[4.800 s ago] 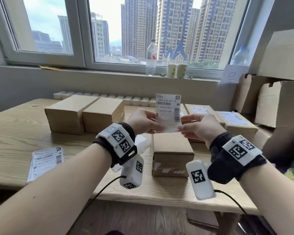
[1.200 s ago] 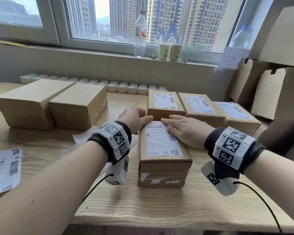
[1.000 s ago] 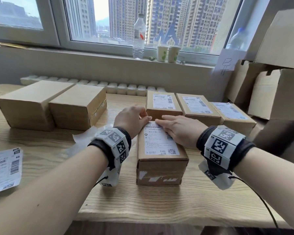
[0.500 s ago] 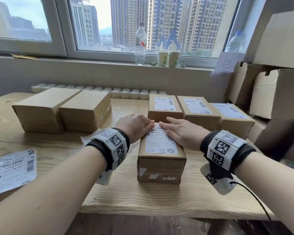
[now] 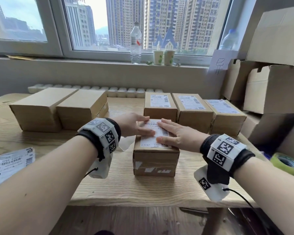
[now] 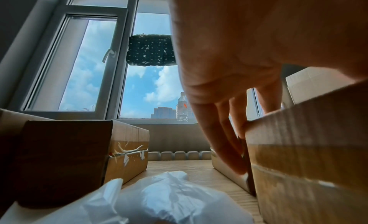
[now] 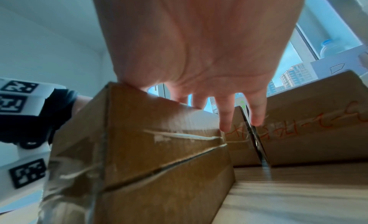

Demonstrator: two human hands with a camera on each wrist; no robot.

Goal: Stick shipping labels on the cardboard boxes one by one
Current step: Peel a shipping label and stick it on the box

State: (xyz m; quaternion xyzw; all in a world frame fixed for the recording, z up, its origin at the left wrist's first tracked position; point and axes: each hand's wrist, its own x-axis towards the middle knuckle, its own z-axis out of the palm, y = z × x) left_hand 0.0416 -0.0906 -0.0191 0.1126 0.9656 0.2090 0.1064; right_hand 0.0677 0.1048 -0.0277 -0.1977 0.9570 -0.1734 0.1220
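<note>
Both hands lie flat on top of the near cardboard box (image 5: 156, 160), which stands alone toward the near edge of the wooden table (image 5: 143, 189). The left hand (image 5: 134, 124) rests with straight fingers across the far left part of the shipping label (image 5: 154, 134) stuck on the box's top face, and the right hand (image 5: 176, 135) lies with fingers spread over the label's right half, its thumb near the label's near edge; neither hand grasps anything, both only press down. The label's near strip and a band between the 2 hands stay uncovered. In the left wrist view the left fingers (image 6: 223, 133) reach down along the box's upper left edge. Just beyond this box, touching or almost touching its far end, 3 labelled boxes (image 5: 192, 109) stand side by side in a row toward the right. On the far left, 2 plain boxes (image 5: 61, 107) sit together, well apart from the hands. A crumpled white backing sheet (image 5: 126, 143) lies just left of the near box, under the left wrist. A stack of loose labels (image 5: 12, 164) lies at the table's near left edge. A roll of tape (image 5: 285, 162) sits off the table's right side. Bare tabletop shows between the near box and the plain boxes, and along the near edge on both sides of the box.
</note>
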